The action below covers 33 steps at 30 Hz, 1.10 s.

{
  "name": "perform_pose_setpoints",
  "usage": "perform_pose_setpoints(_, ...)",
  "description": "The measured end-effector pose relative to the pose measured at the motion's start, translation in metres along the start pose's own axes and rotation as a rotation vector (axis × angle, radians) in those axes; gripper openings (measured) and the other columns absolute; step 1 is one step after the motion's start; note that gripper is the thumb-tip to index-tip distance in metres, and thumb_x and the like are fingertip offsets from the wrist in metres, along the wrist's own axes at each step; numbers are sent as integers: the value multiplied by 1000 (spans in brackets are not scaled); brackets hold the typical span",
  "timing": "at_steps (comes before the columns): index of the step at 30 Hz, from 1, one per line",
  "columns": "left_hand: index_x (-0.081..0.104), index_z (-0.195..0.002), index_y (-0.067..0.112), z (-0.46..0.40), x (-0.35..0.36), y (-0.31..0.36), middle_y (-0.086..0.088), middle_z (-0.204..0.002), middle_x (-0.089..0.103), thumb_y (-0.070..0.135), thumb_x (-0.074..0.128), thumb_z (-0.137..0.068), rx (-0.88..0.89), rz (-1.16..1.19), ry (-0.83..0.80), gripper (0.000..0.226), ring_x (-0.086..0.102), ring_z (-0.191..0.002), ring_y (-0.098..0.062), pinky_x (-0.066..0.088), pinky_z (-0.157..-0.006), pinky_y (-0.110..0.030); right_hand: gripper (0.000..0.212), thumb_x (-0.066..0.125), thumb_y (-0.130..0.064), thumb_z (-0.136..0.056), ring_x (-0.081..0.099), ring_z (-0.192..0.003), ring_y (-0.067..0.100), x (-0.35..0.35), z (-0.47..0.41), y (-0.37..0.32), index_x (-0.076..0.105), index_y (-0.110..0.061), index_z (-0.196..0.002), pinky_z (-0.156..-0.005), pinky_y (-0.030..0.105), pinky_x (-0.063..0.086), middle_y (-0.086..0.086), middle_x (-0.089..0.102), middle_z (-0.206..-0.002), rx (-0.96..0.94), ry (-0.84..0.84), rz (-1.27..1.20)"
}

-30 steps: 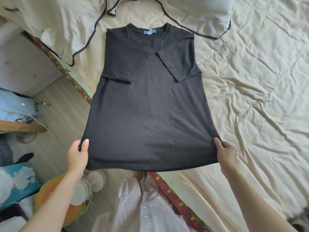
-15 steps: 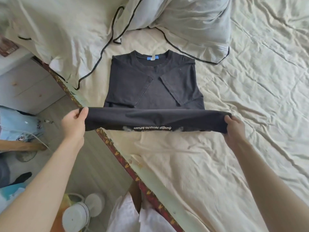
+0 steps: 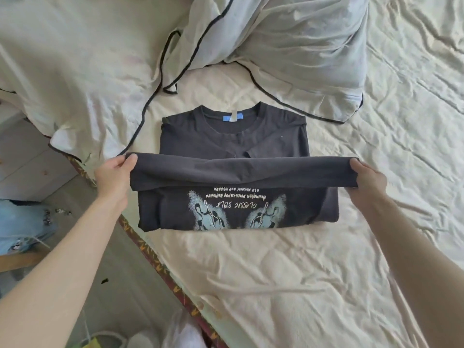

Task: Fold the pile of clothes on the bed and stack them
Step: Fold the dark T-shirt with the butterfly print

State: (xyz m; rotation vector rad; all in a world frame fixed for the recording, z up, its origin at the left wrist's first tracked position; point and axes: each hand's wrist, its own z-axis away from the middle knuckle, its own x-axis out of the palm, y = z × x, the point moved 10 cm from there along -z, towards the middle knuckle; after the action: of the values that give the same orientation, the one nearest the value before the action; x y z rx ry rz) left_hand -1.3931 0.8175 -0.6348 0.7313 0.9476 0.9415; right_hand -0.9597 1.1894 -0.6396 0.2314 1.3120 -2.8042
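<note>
A black T-shirt (image 3: 236, 136) lies on the cream bed sheet (image 3: 276, 272), collar with a blue label at the far end. Its lower half is doubled back toward the collar, so a pale printed graphic and upside-down lettering show on the turned-up side. My left hand (image 3: 114, 175) pinches the left corner of the hem. My right hand (image 3: 369, 179) pinches the right corner. The hem is stretched taut between them, raised a little above the shirt's chest.
A grey-white duvet with black piping (image 3: 100, 71) and a pillow (image 3: 301, 51) lie bunched beyond the shirt. The bed's patterned edge (image 3: 155, 259) runs diagonally at lower left, with floor, a pale cabinet and blue fabric (image 3: 22, 224) beyond it.
Both hands carried the hem from the near bed edge up and forward over the shirt, folding the lower half back and exposing the printed side. The view shifted closer to the pillows.
</note>
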Motion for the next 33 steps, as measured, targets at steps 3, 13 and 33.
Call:
perform_pose_setpoints(3,65,-98,6,-14,19,-16,-3,-102,63,16,60,-93,-49,-17,-36,12,56,-100,-19,46,-88,-30,13,59,-12,-92,57,-97,15,23,-20,19,61,-13,-105,-82,27,50,-2,60,-98,55,-49,-33)
perform_pose_setpoints(13,63,-80,17,-1,19,-55,3,-85,64,19,61,-92,-152,-89,-96,12,59,-76,-11,47,-69,-22,42,52,-13,-96,52,-123,32,39,-46,71,42,4,-134,-76,27,53,23,48,-136,271,-23,-100)
perform_pose_setpoints(33,49,-106,11,-83,106,32,-11,-112,59,1,50,-92,-49,158,-10,17,63,-102,-15,52,-85,-21,21,48,-3,-93,57,-71,12,141,-94,-7,55,-5,-113,-66,20,53,5,58,-82,-119,-121,278)
